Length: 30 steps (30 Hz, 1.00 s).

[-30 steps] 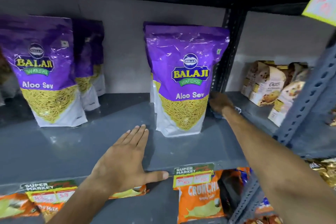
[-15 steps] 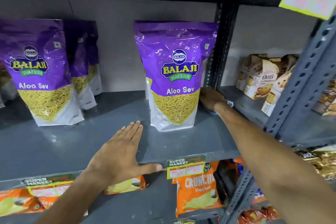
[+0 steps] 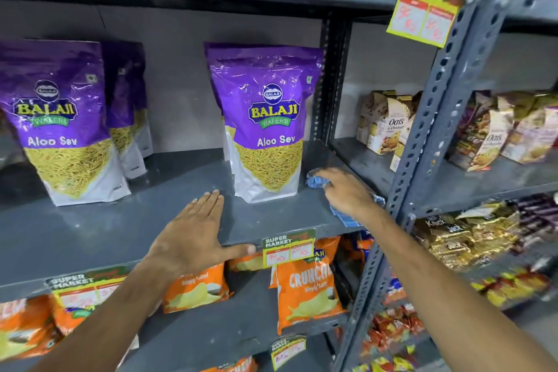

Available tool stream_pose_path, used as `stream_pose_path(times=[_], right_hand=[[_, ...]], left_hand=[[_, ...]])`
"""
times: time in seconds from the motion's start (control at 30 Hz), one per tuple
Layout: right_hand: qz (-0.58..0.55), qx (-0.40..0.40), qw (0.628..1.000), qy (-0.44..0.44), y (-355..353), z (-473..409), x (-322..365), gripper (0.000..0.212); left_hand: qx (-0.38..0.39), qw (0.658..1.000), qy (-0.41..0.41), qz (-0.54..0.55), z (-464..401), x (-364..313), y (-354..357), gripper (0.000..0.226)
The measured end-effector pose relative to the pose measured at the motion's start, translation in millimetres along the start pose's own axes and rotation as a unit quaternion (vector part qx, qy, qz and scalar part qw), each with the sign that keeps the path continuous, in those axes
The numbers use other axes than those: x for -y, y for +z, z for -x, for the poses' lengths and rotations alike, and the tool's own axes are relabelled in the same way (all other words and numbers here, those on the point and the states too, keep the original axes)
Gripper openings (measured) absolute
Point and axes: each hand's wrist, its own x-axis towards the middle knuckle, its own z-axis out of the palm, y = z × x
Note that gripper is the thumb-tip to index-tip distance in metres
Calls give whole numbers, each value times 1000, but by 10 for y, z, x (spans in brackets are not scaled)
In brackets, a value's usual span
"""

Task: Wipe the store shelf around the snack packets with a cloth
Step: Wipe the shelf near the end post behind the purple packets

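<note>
I see shelf: painted grey metal, smooth matt | near purple packet: glossy crinkled plastic | blue cloth: soft woven fabric | price tag: paper

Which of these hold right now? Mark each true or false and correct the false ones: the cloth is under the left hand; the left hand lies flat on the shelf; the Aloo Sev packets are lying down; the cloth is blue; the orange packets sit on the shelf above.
1. The cloth is under the left hand. False: it is under the right hand.
2. The left hand lies flat on the shelf. True.
3. The Aloo Sev packets are lying down. False: they stand upright.
4. The cloth is blue. True.
5. The orange packets sit on the shelf above. False: they are on the shelf below the one with the hands.
</note>
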Motion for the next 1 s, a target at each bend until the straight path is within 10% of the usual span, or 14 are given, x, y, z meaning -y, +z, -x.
stream_pose_path(times=[1.0], right_hand=[[-15, -9, 1000, 25, -8, 766, 803, 49]], left_hand=[[-5, 1000, 7, -18, 13, 37, 32, 135]])
